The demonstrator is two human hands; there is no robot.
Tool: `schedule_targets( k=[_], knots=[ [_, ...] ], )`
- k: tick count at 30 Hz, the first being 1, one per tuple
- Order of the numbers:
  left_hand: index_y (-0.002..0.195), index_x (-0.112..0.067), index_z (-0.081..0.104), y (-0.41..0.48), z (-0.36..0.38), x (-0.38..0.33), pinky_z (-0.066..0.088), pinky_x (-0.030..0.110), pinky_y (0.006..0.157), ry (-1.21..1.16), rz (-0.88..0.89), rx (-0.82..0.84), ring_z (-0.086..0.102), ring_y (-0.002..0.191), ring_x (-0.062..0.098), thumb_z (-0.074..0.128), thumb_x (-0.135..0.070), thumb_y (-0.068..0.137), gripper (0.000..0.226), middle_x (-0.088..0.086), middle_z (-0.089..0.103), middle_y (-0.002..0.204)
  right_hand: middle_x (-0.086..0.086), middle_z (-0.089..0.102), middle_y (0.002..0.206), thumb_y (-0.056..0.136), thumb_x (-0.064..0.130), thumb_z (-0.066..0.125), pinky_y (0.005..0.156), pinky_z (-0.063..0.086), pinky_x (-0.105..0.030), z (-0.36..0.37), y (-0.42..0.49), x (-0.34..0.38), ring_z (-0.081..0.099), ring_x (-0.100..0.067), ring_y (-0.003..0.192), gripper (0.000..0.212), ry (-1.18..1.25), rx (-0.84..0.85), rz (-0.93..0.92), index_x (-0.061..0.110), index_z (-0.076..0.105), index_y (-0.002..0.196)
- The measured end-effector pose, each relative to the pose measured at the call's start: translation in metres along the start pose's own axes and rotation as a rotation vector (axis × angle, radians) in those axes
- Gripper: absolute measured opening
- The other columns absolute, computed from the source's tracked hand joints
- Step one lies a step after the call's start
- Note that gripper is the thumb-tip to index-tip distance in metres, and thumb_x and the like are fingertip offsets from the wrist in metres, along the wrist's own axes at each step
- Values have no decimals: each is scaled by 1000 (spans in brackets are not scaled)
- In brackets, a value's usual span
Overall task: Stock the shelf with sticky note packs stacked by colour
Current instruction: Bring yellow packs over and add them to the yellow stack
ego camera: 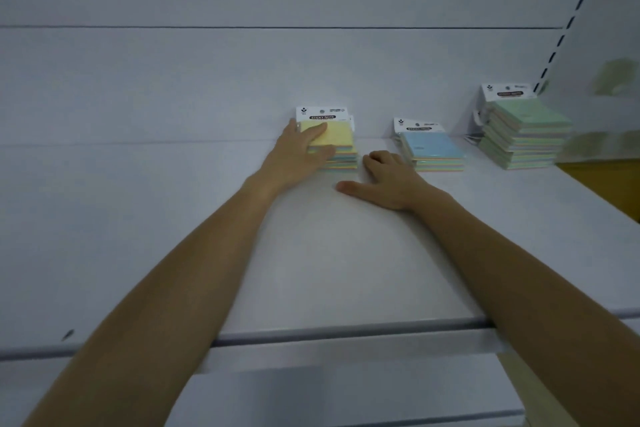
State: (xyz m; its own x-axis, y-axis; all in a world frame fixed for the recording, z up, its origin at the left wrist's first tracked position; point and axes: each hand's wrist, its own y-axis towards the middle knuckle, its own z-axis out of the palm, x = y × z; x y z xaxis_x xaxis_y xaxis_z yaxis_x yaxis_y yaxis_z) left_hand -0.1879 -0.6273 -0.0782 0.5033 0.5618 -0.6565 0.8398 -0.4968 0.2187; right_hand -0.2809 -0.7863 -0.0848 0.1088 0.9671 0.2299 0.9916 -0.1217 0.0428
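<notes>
On the white shelf (311, 253) three stacks of sticky note packs stand near the back wall. The yellow-topped stack (341, 139) is in the middle, and my left hand (298, 152) lies flat on its left side and top, fingers spread over the top pack. My right hand (384, 180) rests on the shelf just right of that stack, fingers curled, thumb stretched left, holding nothing. Further right is a low blue-topped stack (433, 147). The tallest stack, green-topped (526, 128), stands at the far right.
A slotted upright (568, 24) runs up the right side of the back wall. A yellow surface (606, 184) shows beyond the shelf's right end. The shelf's front edge (346, 333) crosses below my forearms. Bare shelf stretches left of the yellow stack.
</notes>
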Motion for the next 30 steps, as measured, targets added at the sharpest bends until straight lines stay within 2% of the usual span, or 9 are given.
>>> schedule_targets(
  k=[2,4,8,10,13,17,21,27,30],
  knots=[
    [143,-32,29,-3,0,2,15,38,118,101,-2,15,11,145,23,46,-47,91,57,11,13,156,-11,36,142,79,70,41,109,26,-40,0,1,0,29,-28,134,77,-4,-3,0,6,46,123],
    [144,-34,24,-7,-1,3,19,41,116,306,38,-24,17,144,26,39,-53,91,58,11,14,157,-11,36,142,79,69,40,108,26,-40,1,1,0,29,-28,134,76,-2,1,-2,6,46,121],
    [135,-20,45,-10,-12,3,41,46,99,654,297,-240,53,119,36,23,-67,83,74,19,45,141,-12,35,143,79,70,41,108,25,-39,0,1,0,28,-28,134,78,-2,4,-5,5,45,122],
    [127,-14,54,-12,-17,3,50,44,86,685,337,-267,64,102,37,24,-65,86,72,19,58,127,-12,33,144,78,69,43,110,25,-40,-2,0,1,27,-29,135,82,26,-4,-1,5,40,128],
    [126,-11,55,-25,-29,0,52,43,80,709,304,-202,65,98,36,36,-54,86,61,18,61,123,-12,28,149,78,66,48,114,21,-41,-7,-4,3,21,-28,139,86,95,-81,-4,6,30,137],
    [122,-7,58,-45,-56,18,54,42,72,828,316,-154,67,91,36,36,-43,87,55,19,65,117,-10,22,152,82,54,54,117,14,-38,-23,-17,16,17,-25,142,84,147,-191,-80,8,20,144],
    [127,-7,54,-77,-97,48,51,47,81,872,255,-127,63,103,39,25,-46,87,62,20,60,125,-8,21,153,82,49,57,114,13,-31,-31,-28,63,15,-22,142,81,47,-206,-223,10,22,144],
    [137,-12,42,-141,-163,94,44,47,92,872,154,-163,52,121,37,11,-52,84,74,17,50,139,-7,15,156,85,55,48,117,11,-34,-6,-38,173,11,-22,144,81,-32,-50,-356,12,17,146],
    [141,-14,35,-180,-211,131,41,45,97,896,101,-216,46,127,34,16,-50,88,67,14,44,144,-6,14,156,85,57,46,117,13,-36,16,-46,248,11,-22,144,81,-26,1,-419,13,16,146]
  ],
)
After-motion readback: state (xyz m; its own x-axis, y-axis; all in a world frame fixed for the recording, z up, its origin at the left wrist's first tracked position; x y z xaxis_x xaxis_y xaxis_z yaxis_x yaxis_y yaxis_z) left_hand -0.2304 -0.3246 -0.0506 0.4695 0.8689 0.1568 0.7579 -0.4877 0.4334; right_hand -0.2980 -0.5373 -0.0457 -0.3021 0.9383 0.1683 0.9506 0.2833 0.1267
